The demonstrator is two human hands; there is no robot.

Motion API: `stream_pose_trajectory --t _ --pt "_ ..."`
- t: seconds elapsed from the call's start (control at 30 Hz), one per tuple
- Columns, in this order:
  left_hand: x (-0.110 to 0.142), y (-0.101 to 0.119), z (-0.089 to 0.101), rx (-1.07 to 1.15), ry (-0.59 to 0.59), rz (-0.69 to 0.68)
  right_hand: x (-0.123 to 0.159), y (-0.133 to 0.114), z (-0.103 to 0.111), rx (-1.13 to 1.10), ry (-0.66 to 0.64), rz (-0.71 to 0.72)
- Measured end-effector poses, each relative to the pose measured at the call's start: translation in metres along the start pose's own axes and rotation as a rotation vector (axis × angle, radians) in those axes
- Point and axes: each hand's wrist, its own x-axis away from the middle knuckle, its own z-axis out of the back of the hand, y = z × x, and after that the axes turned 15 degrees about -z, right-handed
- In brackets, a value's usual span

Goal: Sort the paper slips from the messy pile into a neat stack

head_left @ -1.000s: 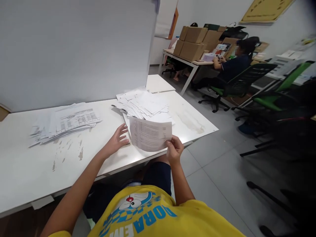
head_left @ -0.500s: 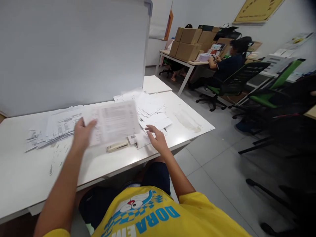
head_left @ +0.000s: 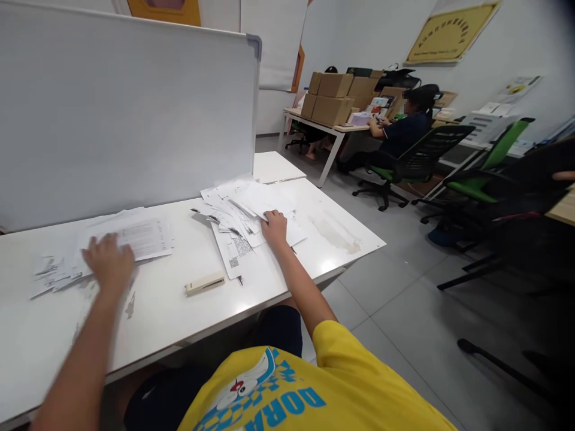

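My left hand [head_left: 108, 262] lies flat, fingers spread, on the left pile of printed sheets [head_left: 135, 238] on the white table [head_left: 171, 311]. My right hand [head_left: 274, 228] rests on the loose right heap of papers [head_left: 238, 209], fingers on the top sheets; whether it grips one I cannot tell. A cream stapler [head_left: 205, 284] lies on the table between my two arms, touched by neither hand.
A white board [head_left: 126, 114] stands upright along the table's far edge. Beyond the table's right edge is grey tiled floor [head_left: 404, 299]. A seated person [head_left: 399, 134] works at a far desk stacked with cardboard boxes [head_left: 332, 93]. Green and black office chairs [head_left: 476, 173] stand at right.
The sheet I held in both hands went left with my left hand onto the left pile. My right hand let go and moved back onto the right heap. The stapler came into view.
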Motion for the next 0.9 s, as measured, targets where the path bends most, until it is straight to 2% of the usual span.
stream_pose_trajectory --t 0.07,0.17,0.27,0.37,0.47,0.57,0.67,0.73,0.8,0.9 --pt "0.02 0.017 -0.016 0.059 0.066 -0.195 0.001 0.003 0.002 -0.014 0.008 0.012" --pt "0.03 0.027 -0.027 0.138 0.075 -0.369 0.003 0.008 0.005 -0.052 -0.001 0.073" --pt "0.027 0.021 -0.028 0.173 0.038 -0.416 0.007 0.011 0.008 -0.146 -0.04 0.202" --pt "0.025 0.016 -0.027 0.176 0.026 -0.406 0.013 0.01 0.008 -0.187 -0.162 0.337" --pt "0.027 0.017 -0.027 0.185 -0.009 -0.429 0.019 0.005 0.006 -0.232 -0.217 0.36" --pt "0.028 0.021 -0.027 0.227 -0.031 -0.431 0.024 -0.001 0.004 -0.371 -0.128 0.303" --pt "0.028 0.02 -0.027 0.284 -0.001 -0.396 0.03 -0.006 0.007 -0.583 0.006 0.233" --pt "0.029 0.018 -0.026 0.311 0.023 -0.377 0.035 -0.01 0.012 -0.744 0.073 0.117" --pt "0.028 0.02 -0.022 0.329 0.035 -0.367 0.039 -0.015 0.017 -0.916 0.137 -0.059" --pt "0.02 0.046 -0.014 0.356 0.059 -0.334 0.033 -0.024 0.022 -1.17 0.173 -0.269"
